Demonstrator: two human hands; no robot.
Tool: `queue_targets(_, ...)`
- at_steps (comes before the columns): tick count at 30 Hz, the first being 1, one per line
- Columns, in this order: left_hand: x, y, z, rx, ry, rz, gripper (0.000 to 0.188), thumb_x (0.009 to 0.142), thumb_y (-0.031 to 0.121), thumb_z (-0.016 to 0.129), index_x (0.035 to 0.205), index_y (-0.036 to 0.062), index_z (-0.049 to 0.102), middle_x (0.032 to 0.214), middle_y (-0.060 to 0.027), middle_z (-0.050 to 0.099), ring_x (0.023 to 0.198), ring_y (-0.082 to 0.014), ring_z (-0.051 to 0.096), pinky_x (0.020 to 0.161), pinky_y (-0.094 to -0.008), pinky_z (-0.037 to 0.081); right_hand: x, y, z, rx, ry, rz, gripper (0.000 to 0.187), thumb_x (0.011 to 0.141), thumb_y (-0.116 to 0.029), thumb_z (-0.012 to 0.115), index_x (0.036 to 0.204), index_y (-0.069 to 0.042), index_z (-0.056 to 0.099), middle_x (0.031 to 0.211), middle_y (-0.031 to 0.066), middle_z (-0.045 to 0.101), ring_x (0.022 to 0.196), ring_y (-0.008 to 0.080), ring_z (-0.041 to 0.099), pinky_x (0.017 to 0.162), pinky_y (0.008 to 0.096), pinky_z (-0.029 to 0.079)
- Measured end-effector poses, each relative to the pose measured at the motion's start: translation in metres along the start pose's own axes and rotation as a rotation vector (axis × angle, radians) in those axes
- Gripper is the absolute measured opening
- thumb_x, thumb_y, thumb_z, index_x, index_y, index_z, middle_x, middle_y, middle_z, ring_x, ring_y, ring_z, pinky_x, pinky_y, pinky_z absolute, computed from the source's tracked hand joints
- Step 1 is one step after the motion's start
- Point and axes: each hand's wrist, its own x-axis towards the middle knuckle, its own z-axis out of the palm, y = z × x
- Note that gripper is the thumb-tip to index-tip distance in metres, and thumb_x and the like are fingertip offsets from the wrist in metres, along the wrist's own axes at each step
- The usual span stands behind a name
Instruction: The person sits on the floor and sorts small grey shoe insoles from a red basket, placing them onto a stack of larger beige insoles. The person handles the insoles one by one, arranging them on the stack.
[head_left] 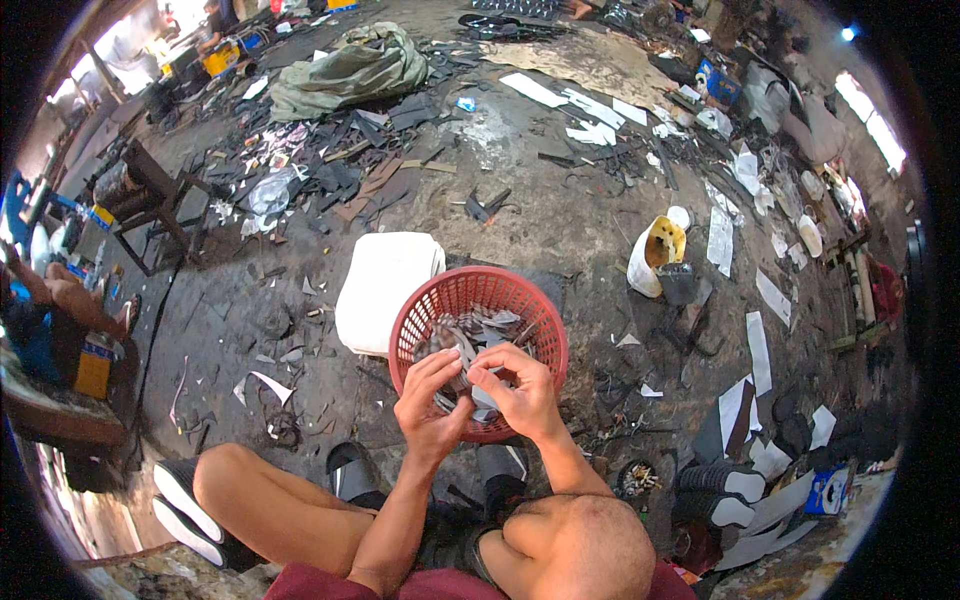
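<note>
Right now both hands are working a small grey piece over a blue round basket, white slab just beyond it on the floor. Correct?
Not quite: the basket is red, not blue. The head view shows the left hand and right hand together on a small grey piece over that round basket, with the white slab beside it on the floor, on its far left.
</note>
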Motion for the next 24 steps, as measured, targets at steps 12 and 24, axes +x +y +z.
queue_targets(12,0.01,0.018,0.0,-0.793,0.353,-0.853,0.047,0.096,0.003,0.069,0.141,0.0016,0.054,0.134,-0.0152,0.064,0.108,-0.02,0.068,0.085,-0.0358,0.063,0.006,0.007,-0.026,0.102,-0.096,0.006,0.023,0.082,-0.012,0.087,0.102,-0.005,0.077,0.097,0.0063,0.073,0.085,0.0113,0.069,0.069,0.0279,0.054)
queue_targets(24,-0.002,0.002,-0.017,-1.13,-0.354,-0.75,0.061,0.092,0.006,0.073,0.149,0.0016,0.05,0.136,-0.0123,0.064,0.115,-0.02,0.068,0.088,-0.0337,0.062,0.027,0.005,-0.025,-0.265,0.409,0.138,0.019,0.098,-0.019,0.068,0.098,0.0,0.065,0.088,0.013,0.068,0.081,0.0262,0.068,0.074,0.0368,0.053)
